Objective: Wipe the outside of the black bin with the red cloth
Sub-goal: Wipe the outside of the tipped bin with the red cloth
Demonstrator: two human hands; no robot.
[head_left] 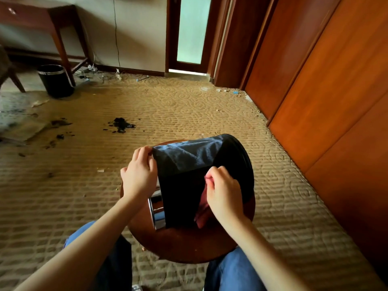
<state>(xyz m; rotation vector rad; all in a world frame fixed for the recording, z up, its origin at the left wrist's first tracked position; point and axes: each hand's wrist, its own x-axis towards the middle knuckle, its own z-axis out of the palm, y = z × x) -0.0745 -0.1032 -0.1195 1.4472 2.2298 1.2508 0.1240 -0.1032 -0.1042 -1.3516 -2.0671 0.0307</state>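
Note:
A black bin (189, 185) lies on its side on a round wooden stool (189, 246), its chrome rim (156, 211) toward me and its base pointing away. My left hand (139, 173) grips the bin's left side near the base, thumb and fingers curled at the edge. My right hand (224, 194) pinches the red cloth (202, 206) against the bin's dark side; the cloth hangs down under the hand, mostly hidden by it.
A second black bin (55, 80) stands by a wooden desk (60, 38) at the far left. Dark debris (121, 124) and scraps lie on the patterned carpet. Wooden wardrobe doors (325, 91) run along the right. My knees in blue jeans flank the stool.

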